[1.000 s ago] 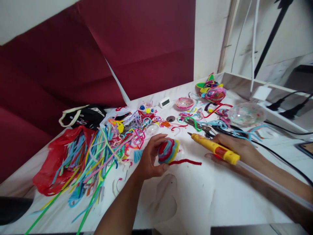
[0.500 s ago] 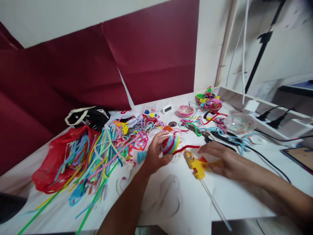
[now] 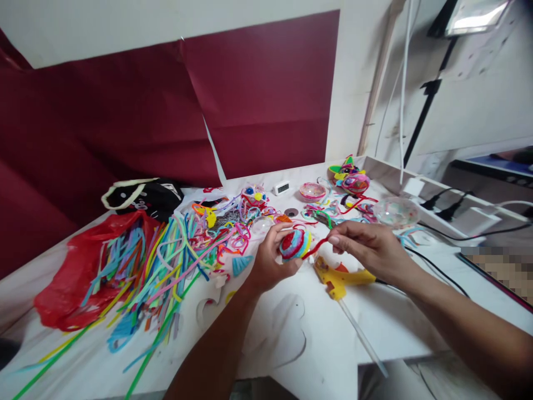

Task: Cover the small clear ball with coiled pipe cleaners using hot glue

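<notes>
My left hand (image 3: 272, 255) is closed around a ball wrapped in red, blue and yellow pipe cleaner (image 3: 295, 244). From the ball's lower right side runs a loose red pipe cleaner (image 3: 315, 248). Its free end is pinched between the thumb and fingers of my right hand (image 3: 360, 244). Just below that hand a yellow hot glue gun (image 3: 343, 278) lies on the white table, a clear glue stick (image 3: 362, 336) poking out of its back toward the front edge.
Left on the table, a red plastic bag (image 3: 75, 278) spills many coloured pipe cleaners (image 3: 166, 266). Behind are a black pouch (image 3: 145, 200), a small digital clock (image 3: 281, 188), a pink-rimmed clear bowl (image 3: 313, 192) and a decorated figure (image 3: 348, 175). Plugs and cables (image 3: 447, 205) line the right side.
My right hand has left the glue gun's handle, moved up and left, and taken hold of the red pipe cleaner's end. My left hand keeps the ball, which has turned slightly.
</notes>
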A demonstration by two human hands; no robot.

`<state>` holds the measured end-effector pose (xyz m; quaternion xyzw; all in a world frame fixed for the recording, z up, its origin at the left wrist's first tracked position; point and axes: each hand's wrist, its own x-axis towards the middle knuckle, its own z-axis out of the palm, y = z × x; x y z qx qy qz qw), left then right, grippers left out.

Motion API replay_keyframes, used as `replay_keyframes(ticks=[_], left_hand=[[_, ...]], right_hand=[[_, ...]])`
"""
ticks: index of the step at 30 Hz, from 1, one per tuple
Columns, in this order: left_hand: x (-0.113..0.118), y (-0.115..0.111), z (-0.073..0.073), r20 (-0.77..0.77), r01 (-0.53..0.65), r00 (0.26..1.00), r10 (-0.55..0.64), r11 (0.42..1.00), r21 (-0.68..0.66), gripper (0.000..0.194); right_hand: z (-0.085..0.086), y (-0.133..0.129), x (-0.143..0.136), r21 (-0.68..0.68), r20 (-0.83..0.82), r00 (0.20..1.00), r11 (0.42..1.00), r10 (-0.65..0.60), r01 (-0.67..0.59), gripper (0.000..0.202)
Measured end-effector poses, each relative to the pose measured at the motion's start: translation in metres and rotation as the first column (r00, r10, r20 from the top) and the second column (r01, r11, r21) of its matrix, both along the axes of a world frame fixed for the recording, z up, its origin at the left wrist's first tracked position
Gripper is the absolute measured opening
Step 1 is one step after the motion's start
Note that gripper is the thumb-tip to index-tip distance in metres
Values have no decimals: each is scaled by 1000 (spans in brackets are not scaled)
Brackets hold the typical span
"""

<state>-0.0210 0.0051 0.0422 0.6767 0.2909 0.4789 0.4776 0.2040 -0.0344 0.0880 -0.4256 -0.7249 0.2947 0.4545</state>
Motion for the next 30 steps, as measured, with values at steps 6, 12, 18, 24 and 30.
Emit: replay_keyframes(ticks=[6,12,18,24,30], left_hand=[[-1,1,-3,-18,-3,1000,3,1000,22,70],[-1,2,-7,-40,18,999,-17,999,32,71],[-3,1,-9,-106,46,994,-41,998,46,75],[-5,2,-9,-118,103,989,-94,992,68,79],[-11,3,-10,-135,234,966,-222,968,85,86]], right_hand=[[-15,21,-1,62,71,997,998,-5,1,24],[-24,26,-2,26,47,999,1000,5,-6,24],[-32,28,-1,-44,-39,998,997,55,-56,25],[-36,28,-2,-233,-255,963,962,81,-143,26],[-35,25,0,-458,-414,907,844,76,-279,33]])
